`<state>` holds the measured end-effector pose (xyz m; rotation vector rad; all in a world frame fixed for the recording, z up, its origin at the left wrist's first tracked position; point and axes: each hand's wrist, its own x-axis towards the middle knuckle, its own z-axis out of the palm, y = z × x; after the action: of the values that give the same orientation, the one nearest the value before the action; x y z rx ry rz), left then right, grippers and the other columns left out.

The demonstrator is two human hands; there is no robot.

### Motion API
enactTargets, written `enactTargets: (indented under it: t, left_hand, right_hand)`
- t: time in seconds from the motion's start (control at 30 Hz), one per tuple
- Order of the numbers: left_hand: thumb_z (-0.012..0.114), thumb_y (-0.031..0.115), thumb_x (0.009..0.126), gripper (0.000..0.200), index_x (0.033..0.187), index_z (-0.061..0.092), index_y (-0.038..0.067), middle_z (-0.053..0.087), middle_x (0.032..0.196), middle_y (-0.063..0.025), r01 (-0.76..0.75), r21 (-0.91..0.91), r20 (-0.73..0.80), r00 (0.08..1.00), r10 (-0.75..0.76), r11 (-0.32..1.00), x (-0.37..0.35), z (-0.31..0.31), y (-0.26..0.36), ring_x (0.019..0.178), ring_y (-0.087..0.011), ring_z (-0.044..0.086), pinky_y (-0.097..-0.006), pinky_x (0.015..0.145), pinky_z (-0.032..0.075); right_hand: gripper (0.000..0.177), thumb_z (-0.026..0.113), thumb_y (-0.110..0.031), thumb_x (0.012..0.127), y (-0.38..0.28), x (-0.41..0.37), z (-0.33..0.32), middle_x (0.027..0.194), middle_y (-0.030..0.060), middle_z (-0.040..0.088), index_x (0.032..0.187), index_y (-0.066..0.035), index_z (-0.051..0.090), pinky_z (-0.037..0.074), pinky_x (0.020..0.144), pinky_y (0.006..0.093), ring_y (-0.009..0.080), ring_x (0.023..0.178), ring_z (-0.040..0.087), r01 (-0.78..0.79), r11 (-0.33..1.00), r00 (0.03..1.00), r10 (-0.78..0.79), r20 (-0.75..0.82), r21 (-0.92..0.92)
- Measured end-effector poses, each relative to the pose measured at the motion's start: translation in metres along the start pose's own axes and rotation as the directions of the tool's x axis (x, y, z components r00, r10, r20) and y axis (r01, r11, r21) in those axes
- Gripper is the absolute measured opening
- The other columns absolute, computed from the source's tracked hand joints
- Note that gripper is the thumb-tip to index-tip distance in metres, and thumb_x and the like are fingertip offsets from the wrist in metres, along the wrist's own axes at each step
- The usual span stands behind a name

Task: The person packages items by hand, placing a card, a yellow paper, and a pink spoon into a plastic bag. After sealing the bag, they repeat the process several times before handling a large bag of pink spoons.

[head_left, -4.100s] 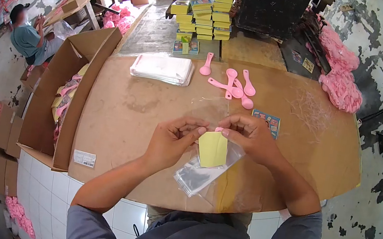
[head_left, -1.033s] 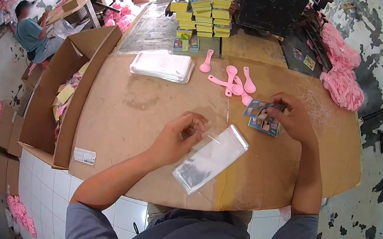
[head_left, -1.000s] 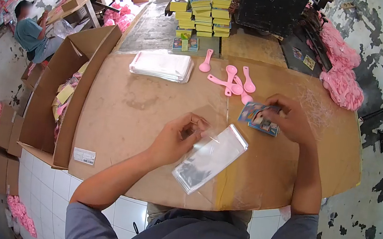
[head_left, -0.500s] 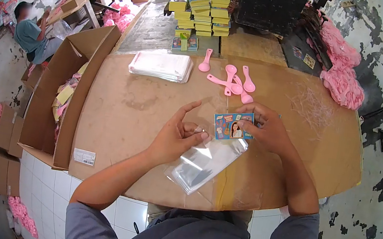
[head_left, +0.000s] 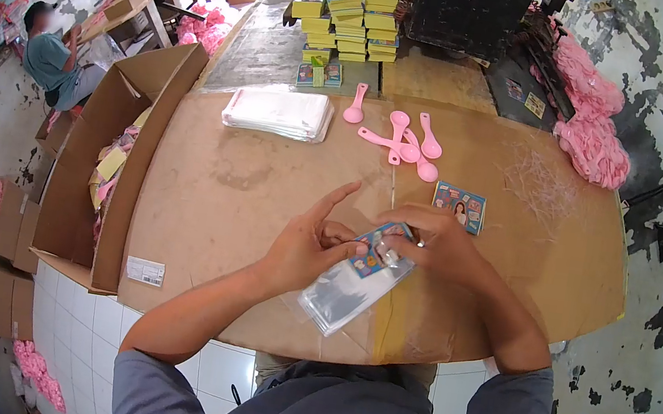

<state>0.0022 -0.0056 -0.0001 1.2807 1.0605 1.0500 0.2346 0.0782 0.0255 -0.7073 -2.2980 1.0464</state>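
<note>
A small blue printed card (head_left: pixel 369 262) lies tilted over the upper end of some clear plastic bags (head_left: pixel 348 297). My left hand (head_left: pixel 311 243) pinches the card's left side between thumb and fingers, its index finger stretched out. My right hand (head_left: pixel 437 247) is closed on the card's upper right part, at the mouth of the bag. Whether the card is inside the bag cannot be made out. Just beyond my right hand rests a card stack (head_left: pixel 460 206) of the same print. Several pink spoons (head_left: pixel 411 148) lie farther up the cardboard-covered table (head_left: pixel 219 216).
A pile of clear bags (head_left: pixel 277 111) sits at the table's back left. Stacks of yellow-edged cards (head_left: pixel 347 17) stand behind. An open carton (head_left: pixel 154 146) adjoins the left edge. Plastic strands (head_left: pixel 540 187) and a pink bundle (head_left: pixel 593 148) are at right. A person (head_left: pixel 57 63) sits far left.
My right hand has brought the card down and left onto the bags, where my left hand now grips it too. The card stack has come into view behind my right hand.
</note>
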Motion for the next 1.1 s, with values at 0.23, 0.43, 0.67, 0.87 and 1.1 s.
enactTargets:
  t: [0.23,0.43,0.67,0.87,1.1]
  left_hand:
    - [0.068,-0.004,0.095,0.078,0.159,0.024,0.008,0.074,0.096,-0.0111,-0.066,-0.085,-0.118,0.991,0.056,0.994,0.0,-0.001,0.008,0.084,-0.0088,0.068,-0.0216,0.07,0.053]
    - [0.068,0.0,0.096,0.065,0.152,0.035,0.004,0.073,0.094,-0.0097,-0.085,-0.03,-0.147,0.986,0.08,0.996,-0.003,-0.005,0.008,0.082,-0.008,0.068,-0.0216,0.069,0.053]
    - [0.068,0.006,0.098,0.048,0.141,0.048,-0.001,0.073,0.094,-0.0082,-0.089,-0.072,-0.183,0.98,0.075,0.993,0.006,-0.01,-0.003,0.08,-0.0056,0.067,-0.0207,0.066,0.052]
    - [0.067,0.005,0.098,0.041,0.136,0.052,-0.001,0.073,0.101,-0.0069,-0.073,-0.105,-0.107,0.992,0.062,0.992,0.009,-0.02,-0.012,0.083,-0.005,0.066,-0.0201,0.068,0.052]
    - [0.066,0.005,0.099,0.037,0.134,0.056,-0.001,0.073,0.098,-0.004,-0.037,-0.17,-0.127,0.992,0.015,0.985,0.007,-0.023,-0.006,0.078,-0.002,0.063,-0.0197,0.061,0.049]
  right_hand:
    - [0.019,0.073,-0.013,0.092,0.007,0.001,0.004,0.092,0.0049,0.071,0.109,-0.003,0.072,0.049,0.063,0.0256,0.0117,0.074,0.064,-0.134,0.985,0.97,0.152,-0.19,0.105]
    - [0.02,0.065,-0.018,0.098,-0.002,0.011,0.009,0.11,0.0111,0.066,0.109,-0.003,0.072,0.05,0.087,0.0356,0.0199,0.097,0.064,0.133,0.99,0.989,-0.136,0.057,0.043]
    - [0.036,0.061,-0.017,0.098,0.033,0.097,-0.016,0.133,0.013,0.059,0.133,-0.008,0.06,0.034,0.117,0.046,0.031,0.126,0.054,0.069,0.826,0.993,-0.108,-0.037,-0.56]
    - [0.046,0.068,-0.016,0.091,0.095,0.177,-0.004,0.151,0.0113,0.049,0.136,-0.01,0.058,0.03,0.119,0.046,0.0297,0.143,0.042,0.129,0.666,0.986,-0.165,0.024,-0.735]
    - [0.04,0.074,-0.009,0.08,0.071,0.192,-0.024,0.124,0.0085,0.068,0.119,-0.008,0.067,0.044,0.097,0.0424,0.0246,0.123,0.056,0.097,0.591,0.995,-0.068,0.07,-0.801]
